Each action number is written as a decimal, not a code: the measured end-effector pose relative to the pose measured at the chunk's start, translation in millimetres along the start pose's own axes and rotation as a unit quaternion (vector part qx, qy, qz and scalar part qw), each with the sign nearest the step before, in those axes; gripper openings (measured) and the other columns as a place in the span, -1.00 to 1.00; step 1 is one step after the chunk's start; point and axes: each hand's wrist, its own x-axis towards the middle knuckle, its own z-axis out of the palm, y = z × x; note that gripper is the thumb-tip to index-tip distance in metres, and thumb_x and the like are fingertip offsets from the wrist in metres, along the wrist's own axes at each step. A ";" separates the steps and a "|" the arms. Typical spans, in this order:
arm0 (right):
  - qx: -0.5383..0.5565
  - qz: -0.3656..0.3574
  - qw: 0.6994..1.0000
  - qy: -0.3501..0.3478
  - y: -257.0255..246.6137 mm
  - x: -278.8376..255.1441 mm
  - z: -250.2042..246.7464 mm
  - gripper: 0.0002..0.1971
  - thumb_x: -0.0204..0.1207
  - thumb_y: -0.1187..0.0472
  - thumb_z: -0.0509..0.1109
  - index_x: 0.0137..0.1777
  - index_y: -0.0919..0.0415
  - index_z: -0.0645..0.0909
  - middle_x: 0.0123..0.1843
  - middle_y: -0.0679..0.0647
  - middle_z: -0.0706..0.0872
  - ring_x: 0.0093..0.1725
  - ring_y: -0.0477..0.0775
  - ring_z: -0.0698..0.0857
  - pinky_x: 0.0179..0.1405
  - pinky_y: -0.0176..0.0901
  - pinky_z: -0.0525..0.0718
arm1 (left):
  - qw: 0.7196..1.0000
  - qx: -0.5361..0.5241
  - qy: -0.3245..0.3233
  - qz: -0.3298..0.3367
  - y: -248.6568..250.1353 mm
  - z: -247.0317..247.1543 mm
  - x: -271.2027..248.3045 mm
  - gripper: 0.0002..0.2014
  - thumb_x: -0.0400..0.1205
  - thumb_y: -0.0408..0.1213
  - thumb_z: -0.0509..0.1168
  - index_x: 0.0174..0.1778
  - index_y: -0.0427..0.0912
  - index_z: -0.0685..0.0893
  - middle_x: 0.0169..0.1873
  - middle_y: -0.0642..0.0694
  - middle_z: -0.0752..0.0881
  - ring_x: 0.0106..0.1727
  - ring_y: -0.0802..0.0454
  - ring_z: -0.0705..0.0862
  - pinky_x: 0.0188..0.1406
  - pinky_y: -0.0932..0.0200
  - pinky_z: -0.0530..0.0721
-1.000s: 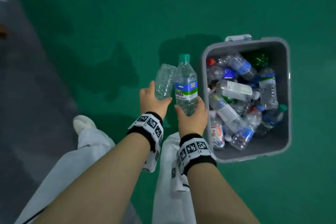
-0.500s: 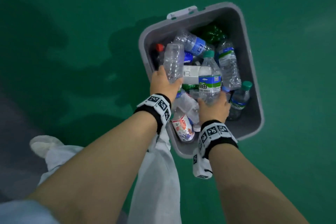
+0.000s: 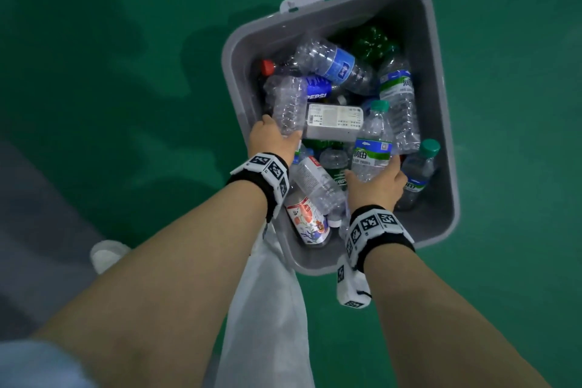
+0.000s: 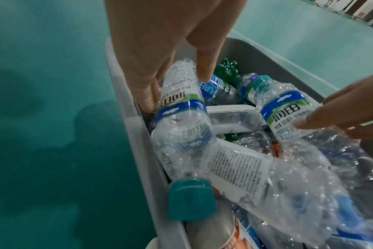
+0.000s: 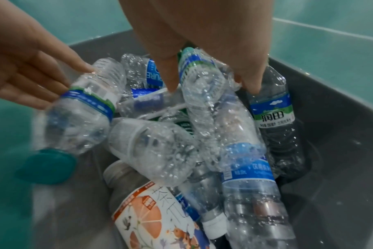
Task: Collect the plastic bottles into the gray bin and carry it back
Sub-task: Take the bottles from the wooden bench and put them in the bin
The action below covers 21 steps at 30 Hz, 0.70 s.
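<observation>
Holding one bottle each, both hands are hanging over the open gray bin, which is standing on the green floor. The left hand is gripping a crumpled clear bottle by its base end, with thumb and fingers curled around it. This bottle is pointing away from the person, along the left wall of the bin, and it is lying just above the pile there. The right hand is gripping a labelled bottle with a teal cap at its lower body. Its long axis is also running away from the person, cap end farthest, over the middle of the bin.

Each bottle is lying straight ahead of its own hand and directly over the heap of bottles already inside. So I judge that the coming move is only a release: when the fingers are opening, both bottles should be dropping into the bin. The left bottle is very near the left rim, so it could be catching the wall or rolling out. In the wrist views the fingers are reaching down beside the inner wall.
</observation>
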 end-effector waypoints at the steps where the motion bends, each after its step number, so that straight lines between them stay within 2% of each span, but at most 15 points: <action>1: 0.000 -0.016 1.000 0.011 -4.6 -6.0 -1.3 -0.13 0.45 0.22 0.52 0.66 0.20 0.10 0.60 0.28 0.21 0.60 0.30 0.21 0.59 0.11 0.25 | 1.000 -0.005 0.001 0.002 -0.9 -4.0 -4.6 -0.43 0.66 -0.01 0.24 0.43 -0.39 0.43 0.32 -0.26 0.55 0.35 -0.19 0.54 0.31 0.05 0.52; 3: -0.013 -0.046 0.998 0.027 -15.2 -17.3 -2.9 -0.23 0.49 0.30 0.43 0.65 0.24 0.13 0.65 0.29 0.11 0.63 0.30 0.11 0.61 0.06 0.17 | 1.000 -0.014 0.003 -0.001 -4.6 -11.8 -14.0 -0.60 0.68 -0.13 0.20 0.27 -0.40 0.55 0.21 -0.30 0.62 0.24 -0.22 0.60 0.18 0.05 0.53; 5: -0.042 -0.069 0.996 0.023 -28.0 -34.1 -0.7 -0.28 0.52 0.33 0.35 0.65 0.22 0.14 0.68 0.28 0.02 0.65 0.30 0.04 0.60 0.02 0.14 | 0.999 -0.038 -0.001 -0.018 -17.1 -23.2 -25.1 -0.66 0.67 -0.20 0.19 0.15 -0.42 0.62 0.13 -0.37 0.66 0.15 -0.27 0.64 0.06 0.02 0.54; 8: -0.056 -0.122 0.991 0.006 -51.7 -64.0 6.0 -0.28 0.52 0.33 0.33 0.66 0.21 0.13 0.66 0.29 0.07 0.64 0.30 0.09 0.57 0.00 0.14 | 0.994 -0.093 -0.010 -0.049 -39.8 -40.3 -35.0 -0.70 0.64 -0.22 0.20 0.06 -0.40 0.68 0.08 -0.35 0.67 0.04 -0.25 0.67 -0.16 0.05 0.51; 10: -0.062 -0.172 0.983 -0.019 -67.3 -86.9 18.5 -0.30 0.52 0.31 0.34 0.65 0.25 0.16 0.61 0.31 0.21 0.57 0.30 0.24 0.50 -0.03 0.22 | 0.986 -0.146 -0.031 -0.071 -64.0 -54.8 -39.8 -0.71 0.61 -0.19 0.21 0.05 -0.29 0.73 0.11 -0.24 0.69 0.02 -0.16 0.68 -0.11 0.14 0.57; 12: -0.065 -0.194 0.977 -0.065 -80.9 -109.1 30.9 -0.34 0.56 0.27 0.33 0.64 0.19 0.20 0.56 0.27 0.30 0.53 0.27 0.34 0.47 0.00 0.32 | 0.975 -0.195 -0.024 -0.100 -86.8 -74.2 -45.6 -0.71 0.59 -0.12 0.22 0.00 -0.23 0.73 0.11 -0.20 0.70 0.03 -0.16 0.69 0.03 0.08 0.66; 15: -0.068 -0.248 0.956 -0.138 -104.1 -160.6 65.3 -0.47 0.60 0.17 0.29 0.57 0.06 0.33 0.50 0.20 0.42 0.45 0.20 0.47 0.45 0.01 0.43 | 0.951 -0.277 0.042 -0.134 -146.9 -118.3 -57.6 -0.74 0.60 -0.12 0.20 -0.04 -0.19 0.71 0.07 -0.19 0.71 0.01 -0.15 0.68 -0.04 0.14 0.61; 17: -0.076 -0.284 0.942 -0.162 -117.2 -193.4 87.6 -0.51 0.61 0.13 0.29 0.55 0.03 0.39 0.47 0.14 0.48 0.43 0.11 0.51 0.43 -0.10 0.43 | 0.932 -0.325 0.077 -0.144 -184.4 -146.1 -69.1 -0.76 0.60 -0.14 0.20 -0.03 -0.17 0.71 0.07 -0.15 0.71 0.03 -0.11 0.67 -0.02 0.17 0.57; 19: -0.092 -0.318 0.924 -0.189 -124.6 -235.5 117.0 -0.54 0.62 0.11 0.29 0.53 0.02 0.42 0.42 0.09 0.53 0.39 0.04 0.53 0.29 -0.23 0.39 | 0.906 -0.375 0.115 -0.158 -232.7 -172.2 -85.0 -0.77 0.60 -0.14 0.20 -0.03 -0.15 0.71 0.08 -0.12 0.70 0.05 -0.07 0.66 0.04 0.18 0.56; 21: -0.100 -0.343 0.907 -0.222 -130.1 -283.0 144.7 -0.56 0.63 0.10 0.28 0.51 0.01 0.43 0.38 0.07 0.56 0.34 0.02 0.55 0.20 -0.26 0.37 | 0.880 -0.416 0.157 -0.167 -279.4 -200.1 -105.7 -0.78 0.62 -0.15 0.20 0.00 -0.15 0.70 0.10 -0.09 0.69 -0.01 0.01 0.65 -0.03 0.21 0.55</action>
